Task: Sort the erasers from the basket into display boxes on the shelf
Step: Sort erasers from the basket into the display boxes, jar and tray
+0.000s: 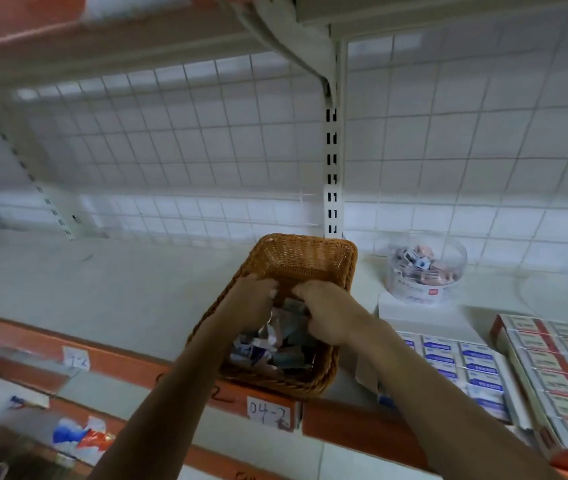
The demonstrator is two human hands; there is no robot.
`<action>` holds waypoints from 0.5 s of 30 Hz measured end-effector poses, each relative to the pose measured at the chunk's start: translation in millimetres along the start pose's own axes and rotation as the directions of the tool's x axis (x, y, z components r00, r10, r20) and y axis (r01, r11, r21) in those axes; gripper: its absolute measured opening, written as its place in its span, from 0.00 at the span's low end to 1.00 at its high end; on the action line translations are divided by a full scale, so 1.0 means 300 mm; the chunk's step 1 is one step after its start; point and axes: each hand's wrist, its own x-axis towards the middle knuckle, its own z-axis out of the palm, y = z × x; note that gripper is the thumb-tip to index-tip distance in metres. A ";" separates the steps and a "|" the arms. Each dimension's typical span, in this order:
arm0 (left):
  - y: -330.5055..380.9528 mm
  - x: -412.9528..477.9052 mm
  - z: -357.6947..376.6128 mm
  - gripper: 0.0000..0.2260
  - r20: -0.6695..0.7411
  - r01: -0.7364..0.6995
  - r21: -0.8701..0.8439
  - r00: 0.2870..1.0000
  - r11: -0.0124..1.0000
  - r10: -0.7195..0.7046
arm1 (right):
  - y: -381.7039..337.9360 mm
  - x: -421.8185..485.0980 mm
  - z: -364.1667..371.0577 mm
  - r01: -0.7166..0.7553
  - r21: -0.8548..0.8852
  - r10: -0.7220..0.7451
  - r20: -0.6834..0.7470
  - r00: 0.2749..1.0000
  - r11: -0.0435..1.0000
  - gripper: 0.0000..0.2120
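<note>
Wicker basket (305, 259) sits on the shelf (102, 289) edge, erasers (268, 344) heaped inside. Our left hand (253, 301) and right hand (327, 315) curl over them; whether either grips one we cannot tell.

Single head-worn wide-angle view, close to the shelf and tilted forward and down.

The camera faced the wire-grid back panel (189, 140) almost square on, from just in front of the shelf (102, 289). The shelf's orange front edge (119, 362) crossed the lower frame, bowed by the lens. The basket (303, 258) at that edge sat near centre, and the left hand (253, 301) and right hand (327, 317) reached up to it from the bottom of the frame. An upper shelf (68, 46) cut across the top of the frame, and the whole frame was softly blurred.
</note>
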 end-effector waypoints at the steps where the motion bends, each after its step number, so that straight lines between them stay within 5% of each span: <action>1: -0.006 -0.004 0.006 0.07 0.012 0.013 0.006 1.000 1.000 -0.013 | 0.001 0.022 -0.002 -0.011 -0.017 0.012 0.049 0.999 1.000 0.18; 7: 0.012 0.017 0.032 0.12 0.102 0.066 0.120 0.992 0.991 -0.078 | -0.005 0.094 0.016 -0.016 -0.297 0.064 0.154 0.986 0.955 0.12; 15: -0.011 0.067 0.061 0.14 0.167 0.181 0.155 0.964 0.971 -0.206 | 0.009 0.077 0.024 -0.053 -0.204 0.055 0.003 0.998 0.978 0.08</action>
